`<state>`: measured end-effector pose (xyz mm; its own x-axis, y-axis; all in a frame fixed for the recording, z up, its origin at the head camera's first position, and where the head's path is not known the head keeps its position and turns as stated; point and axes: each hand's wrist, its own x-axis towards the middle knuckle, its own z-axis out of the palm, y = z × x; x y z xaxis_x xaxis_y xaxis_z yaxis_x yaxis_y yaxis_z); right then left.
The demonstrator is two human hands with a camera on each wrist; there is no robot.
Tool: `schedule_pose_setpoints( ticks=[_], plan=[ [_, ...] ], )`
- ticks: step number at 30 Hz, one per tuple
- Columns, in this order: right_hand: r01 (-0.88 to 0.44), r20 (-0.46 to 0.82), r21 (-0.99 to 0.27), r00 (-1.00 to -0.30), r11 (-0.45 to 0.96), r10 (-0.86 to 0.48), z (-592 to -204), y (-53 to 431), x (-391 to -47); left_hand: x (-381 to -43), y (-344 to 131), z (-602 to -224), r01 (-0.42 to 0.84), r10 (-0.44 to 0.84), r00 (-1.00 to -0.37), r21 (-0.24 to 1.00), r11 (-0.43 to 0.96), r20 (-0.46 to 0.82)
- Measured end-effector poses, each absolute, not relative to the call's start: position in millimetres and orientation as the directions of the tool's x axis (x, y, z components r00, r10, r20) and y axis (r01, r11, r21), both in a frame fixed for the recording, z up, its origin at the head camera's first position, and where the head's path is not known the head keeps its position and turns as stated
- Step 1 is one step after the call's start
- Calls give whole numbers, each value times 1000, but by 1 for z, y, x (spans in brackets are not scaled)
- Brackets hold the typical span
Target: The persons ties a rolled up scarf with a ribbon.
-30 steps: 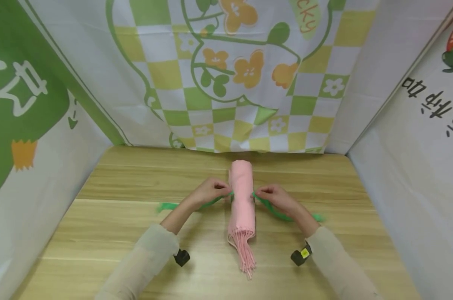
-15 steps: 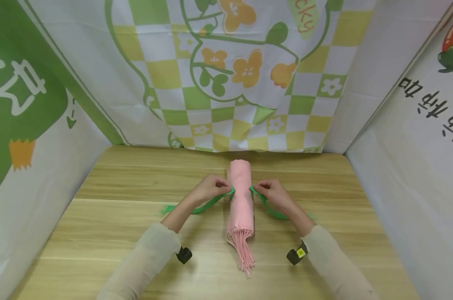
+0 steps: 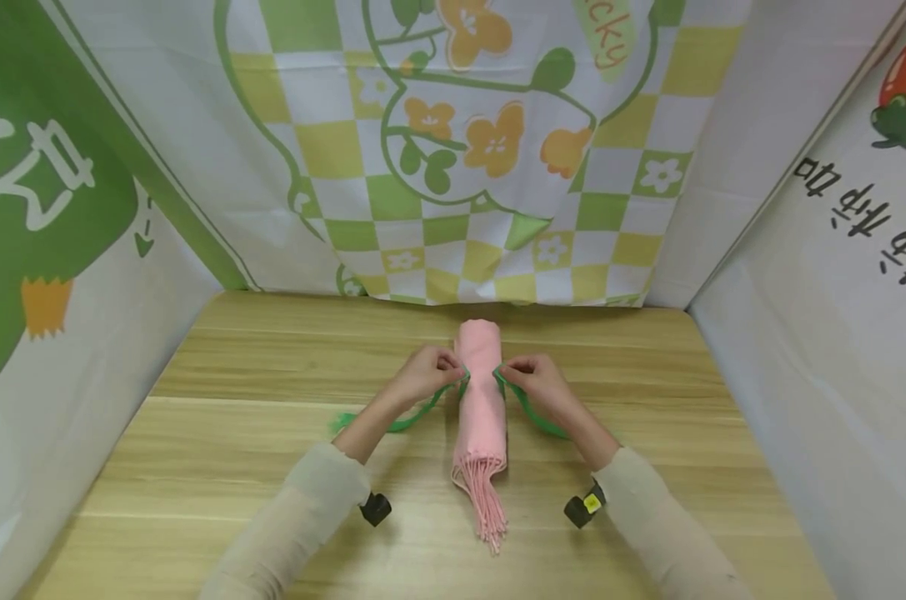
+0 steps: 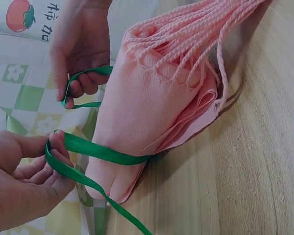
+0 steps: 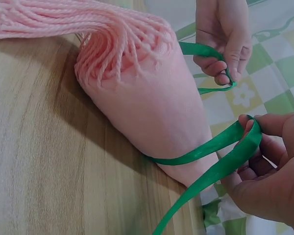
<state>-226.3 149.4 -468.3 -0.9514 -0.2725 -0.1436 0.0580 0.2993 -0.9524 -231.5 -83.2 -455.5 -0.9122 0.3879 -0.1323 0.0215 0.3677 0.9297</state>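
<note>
Pale wood-grain table (image 3: 197, 483) beneath the rolled pink fringed scarf (image 3: 483, 425), green-checked cloth (image 3: 490, 200) behind it; either side, left hand (image 3: 422, 372) and right hand (image 3: 543, 386) both pinching flat green ribbon (image 4: 103, 152)!

Wood-grain table (image 3: 160, 467), pink scarf (image 3: 483, 417) atop, green ribbon (image 4: 105, 152)

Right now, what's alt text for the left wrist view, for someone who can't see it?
The left hand pinches a green ribbon that runs across the side of a rolled pink cloth; beyond it, the right hand holds green ribbon too. The cloth lies on a wooden table, its twisted fringe toward the top.
</note>
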Motion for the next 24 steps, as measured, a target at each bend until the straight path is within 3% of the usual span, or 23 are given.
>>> schedule_pose_setpoints(
  ticks=[8,24],
  plan=[
    [41,-121,-952,-961,303,-250,-467,144,-229,-234,-77,-454,86,434,-899,952,293,-53],
    [13,-81,-969,-960,248,-267,-468,131,-236,-243,-64,-461,192,501,-864,894,405,-42]
  ],
)
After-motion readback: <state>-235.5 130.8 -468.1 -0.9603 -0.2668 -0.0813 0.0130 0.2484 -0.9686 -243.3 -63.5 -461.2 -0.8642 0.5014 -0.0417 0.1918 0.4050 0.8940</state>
